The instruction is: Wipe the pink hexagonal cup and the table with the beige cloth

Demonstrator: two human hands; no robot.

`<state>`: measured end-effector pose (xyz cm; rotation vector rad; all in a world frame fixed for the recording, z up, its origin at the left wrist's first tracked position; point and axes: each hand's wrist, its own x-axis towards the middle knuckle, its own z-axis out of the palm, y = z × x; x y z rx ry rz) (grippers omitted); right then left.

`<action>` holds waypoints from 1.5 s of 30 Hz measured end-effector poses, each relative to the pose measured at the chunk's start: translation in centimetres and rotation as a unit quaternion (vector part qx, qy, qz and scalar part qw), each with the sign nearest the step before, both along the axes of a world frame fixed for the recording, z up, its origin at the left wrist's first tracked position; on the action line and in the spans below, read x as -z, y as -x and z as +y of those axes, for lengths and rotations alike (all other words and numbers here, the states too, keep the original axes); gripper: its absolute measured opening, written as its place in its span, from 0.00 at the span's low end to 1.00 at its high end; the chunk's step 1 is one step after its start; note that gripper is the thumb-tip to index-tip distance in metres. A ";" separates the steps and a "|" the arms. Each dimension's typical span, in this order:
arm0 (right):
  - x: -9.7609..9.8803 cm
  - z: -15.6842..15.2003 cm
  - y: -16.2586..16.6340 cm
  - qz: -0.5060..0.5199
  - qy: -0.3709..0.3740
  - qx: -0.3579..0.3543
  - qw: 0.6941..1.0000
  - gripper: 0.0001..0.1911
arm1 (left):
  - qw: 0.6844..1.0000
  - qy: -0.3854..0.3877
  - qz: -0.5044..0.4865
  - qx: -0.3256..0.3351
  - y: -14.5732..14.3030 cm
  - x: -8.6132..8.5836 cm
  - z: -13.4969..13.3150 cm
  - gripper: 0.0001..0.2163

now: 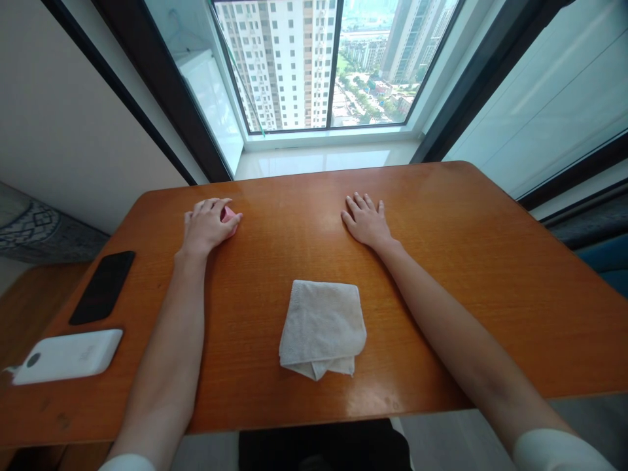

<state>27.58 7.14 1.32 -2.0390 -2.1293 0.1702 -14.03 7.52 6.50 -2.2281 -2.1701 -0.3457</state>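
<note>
Head view, only one: wooden table, orange-brown, glossy, rounded corners, pushed up against a window bay. Left hand lies on the far-left part of the tabletop, fingers curled down over a small pink object; only a sliver of pink shows past the thumb side, so shape and kind can't be told, and whether it's actually gripped or just covered can't be told either. Right hand is flat on the wood, palm down, fingers spread and straight, holding nothing, well apart from the left hand. Between the two forearms, nearer the body, one folded white towel, roughly square, a loose corner sticking out at its near edge; it touches neither arm. Nothing sits between either hand and the towel, bare wood only. Left edge of the table: one black smartphone, face up, screen dark, lying at a slant; just nearer than it one white power bank with a round mark at its left end, near the phone but apart. Both lie left of the left forearm, not touching it. Short white sleeves show at the bottom on both arms. Beyond the table: a pale window sill, dark window frames, high-rise towers outside far below. Patterned grey fabric at the far left, off the table. Count: two hands, one pink object, one towel, one phone, one power bank.
</note>
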 end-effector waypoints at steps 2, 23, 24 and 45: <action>0.0 0.0 0.1 -0.002 0.000 0.001 1.000 0.38 | 1.000 -0.015 -0.001 0.013 -1.3 -0.8 0.0 0.34; 0.3 0.1 -0.1 -0.002 -0.012 -0.007 1.000 0.37 | 0.901 -0.017 0.015 0.433 -23.1 3.1 -14.8 0.33; 0.4 0.1 -0.2 -0.004 -0.012 -0.008 1.000 0.37 | 0.917 0.000 0.013 0.400 -22.4 3.1 -13.2 0.31; 0.4 0.1 -0.2 0.001 -0.010 -0.005 1.000 0.38 | 0.968 0.092 -0.039 0.231 -3.9 3.5 -0.6 0.27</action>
